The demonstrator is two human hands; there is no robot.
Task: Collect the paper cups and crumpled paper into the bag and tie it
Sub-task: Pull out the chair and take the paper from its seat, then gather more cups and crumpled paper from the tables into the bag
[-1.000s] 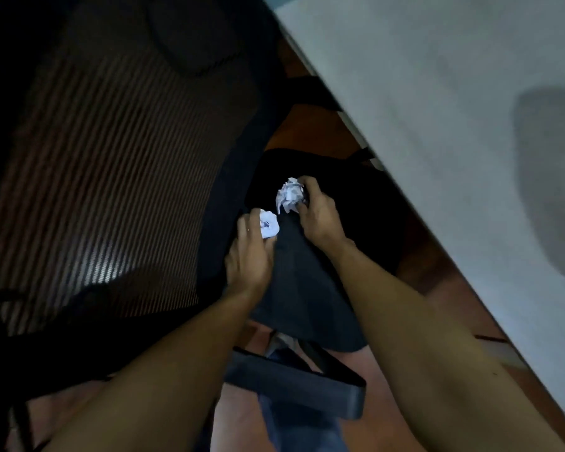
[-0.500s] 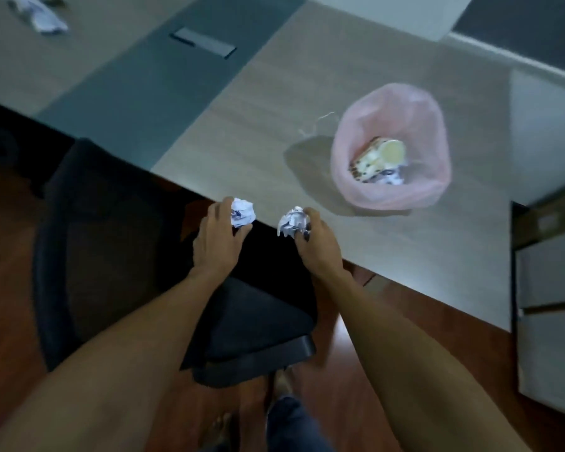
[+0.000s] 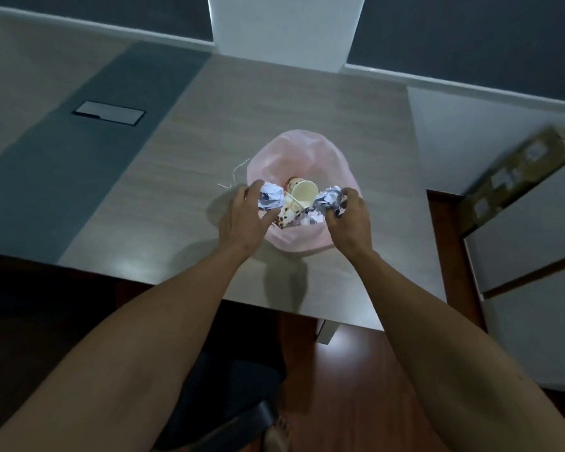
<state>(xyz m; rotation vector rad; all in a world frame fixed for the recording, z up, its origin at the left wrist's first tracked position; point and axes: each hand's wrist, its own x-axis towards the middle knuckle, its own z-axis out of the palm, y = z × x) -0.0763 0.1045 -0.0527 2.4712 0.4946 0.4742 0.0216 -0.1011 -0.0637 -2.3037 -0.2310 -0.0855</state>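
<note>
head view, dim room, looking down on a table: pale wood-grain top, matte, with a wide grey band running across the left part. a flat rectangular metal flap is set in that band. beyond the table a dark wall with a pale ledge, and a white column at top middle. floor is reddish glossy wood with a light glare near the table edge. right side has white cabinets with a blurred brown box on top. dark chair below the near table edge, between the forearms

bag sits on the table right of the grey band, thin pink translucent plastic, mouth open and round, soft wrinkled walls. thin white string trails from its left rim onto the table. inside the bag: a cup lying tilted, cream inside, brown pattern outside, and more crumpled white paper under it

left hand over the bag's left rim, fingers curled around a paper ball, white with bluish print, creased and lumpy. right hand over the right rim, fingers clenched on a second ball, same crumpled look, greyer. both balls sit above the bag mouth, either side of the cup, close to it; cannot tell if they touch it. both forearms bare, reaching in from the bottom edge. right part of the frame is motion-blurred
</note>
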